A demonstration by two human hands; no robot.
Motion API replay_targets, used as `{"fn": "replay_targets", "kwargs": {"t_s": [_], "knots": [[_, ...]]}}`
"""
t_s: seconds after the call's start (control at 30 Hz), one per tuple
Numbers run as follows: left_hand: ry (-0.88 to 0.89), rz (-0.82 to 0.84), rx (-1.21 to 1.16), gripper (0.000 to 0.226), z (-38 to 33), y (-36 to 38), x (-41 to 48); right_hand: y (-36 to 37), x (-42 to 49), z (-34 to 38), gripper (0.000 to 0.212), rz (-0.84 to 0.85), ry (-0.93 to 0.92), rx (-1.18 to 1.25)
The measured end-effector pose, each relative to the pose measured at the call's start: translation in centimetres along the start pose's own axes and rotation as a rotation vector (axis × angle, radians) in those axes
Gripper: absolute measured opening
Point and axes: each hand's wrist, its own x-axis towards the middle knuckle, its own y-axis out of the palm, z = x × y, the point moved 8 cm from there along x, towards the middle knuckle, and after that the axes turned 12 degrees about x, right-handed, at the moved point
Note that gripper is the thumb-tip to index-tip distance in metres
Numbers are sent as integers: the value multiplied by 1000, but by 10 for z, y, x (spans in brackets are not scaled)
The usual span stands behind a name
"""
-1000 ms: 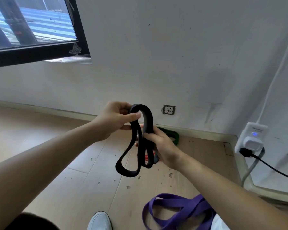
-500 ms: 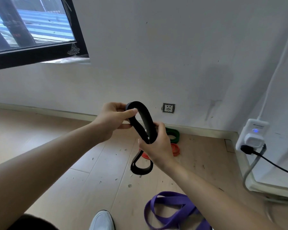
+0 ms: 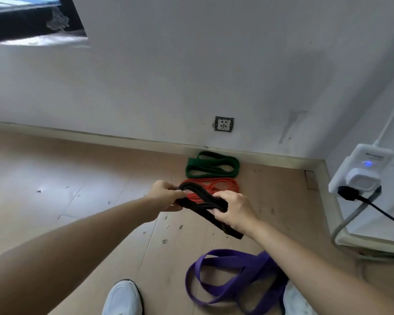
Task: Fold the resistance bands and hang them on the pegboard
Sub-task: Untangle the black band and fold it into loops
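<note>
Nearest the camera, a white shoe [image 3: 123, 298] was planted on the wooden floor [image 3: 55, 178], and a second white shoe [image 3: 298, 301] was half hidden at the bottom right. Between them a purple band [image 3: 237, 276] was sprawled on the floor in loose, unfolded loops, its right part tucked under the right forearm.

A bit farther out, the black band [image 3: 203, 204] was held up off the floor between both hands, doubled over into several layers. Its left looped end was pinched by the left hand [image 3: 165, 196], thumb on top and fingers curled underneath, so that grip was closed tight on the band. The bundle's middle was clamped by the right hand [image 3: 234, 210], fingers wrapped over the layers, and a short flat end was left poking out down and to the right below the wrist.

Right behind the hands, a thin red band [image 3: 216, 188] was coiled flat on the floor, partly covered by the black one. Just past it a green band [image 3: 212, 165] was laid folded against the skirting board [image 3: 100, 138]. Small bits of debris were scattered over the boards.

On the far wall [image 3: 191, 64] a wall socket [image 3: 224, 124] was set low. On the right wall a white adapter [image 3: 359, 171] with a blue light was plugged in, with a black cable [image 3: 378, 208] run out of it. A dark window frame [image 3: 32, 19] was caught at the top left.
</note>
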Motion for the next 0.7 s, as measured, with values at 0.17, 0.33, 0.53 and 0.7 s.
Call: {"fn": "replay_targets", "kwargs": {"t_s": [0.17, 0.33, 0.53, 0.7], "knots": [[-135, 33, -108, 17, 71, 68, 62, 21, 18, -73, 42, 184, 97, -251], [-224, -57, -229, 21, 114, 99, 105, 65, 48, -136, 44, 359, 72, -395], [-198, -171, -110, 19, 142, 93, 146, 104, 75, -153, 50, 388, -4, -511], [-153, -187, 82, 35, 188, 93, 184, 113, 74, -175, 93, 461, 74, -608]]}}
